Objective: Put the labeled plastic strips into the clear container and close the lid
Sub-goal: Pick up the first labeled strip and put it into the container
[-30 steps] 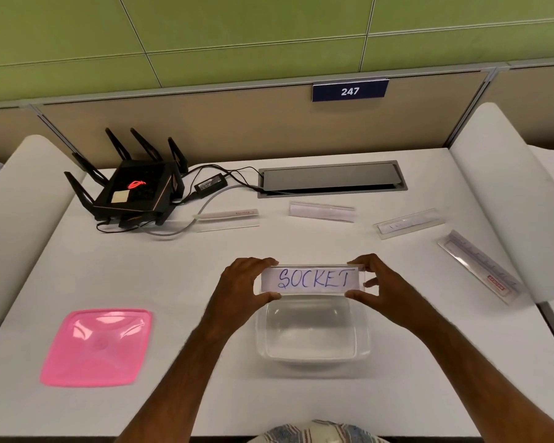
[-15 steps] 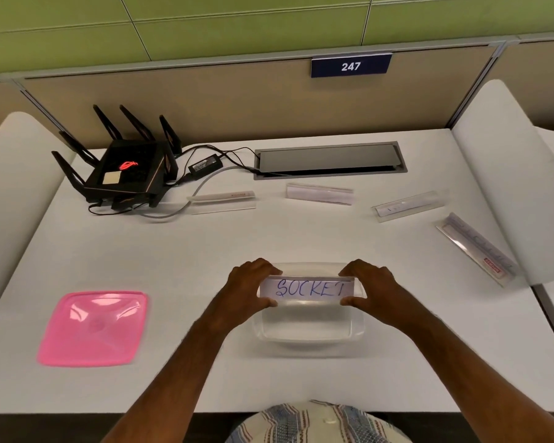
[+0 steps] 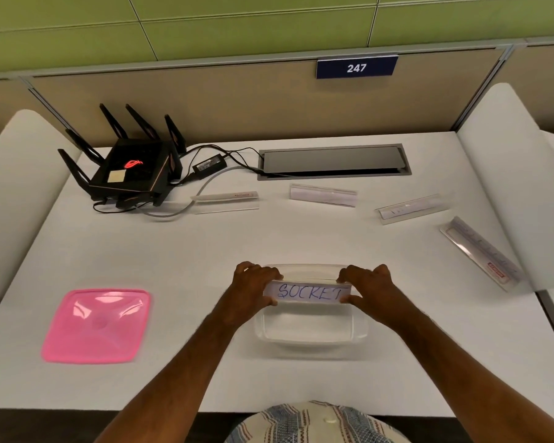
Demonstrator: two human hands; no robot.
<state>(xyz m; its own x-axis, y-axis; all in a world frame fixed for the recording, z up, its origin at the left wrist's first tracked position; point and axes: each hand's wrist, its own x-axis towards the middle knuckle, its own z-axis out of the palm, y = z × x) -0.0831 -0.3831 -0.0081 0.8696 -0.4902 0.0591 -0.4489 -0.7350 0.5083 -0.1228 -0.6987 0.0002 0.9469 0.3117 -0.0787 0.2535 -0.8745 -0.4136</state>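
The left hand [image 3: 253, 290] and right hand [image 3: 370, 289] each pinch one end of the clear plastic strip labelled "SOCKET" [image 3: 307, 292], held level over the far half of the clear rectangular plastic container [image 3: 311, 334] on the white table [image 3: 205, 266]. The strip looks about as long as the container's opening, so it may bridge the rim or jam tilted. Left proud like that, it would probably stop the pink square lid [image 3: 96, 326] from seating.

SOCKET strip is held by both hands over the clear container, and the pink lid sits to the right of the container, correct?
Not quite. The head view shows the pink lid left of the clear container, not right. The rest holds: left hand and right hand hold the SOCKET strip over it.
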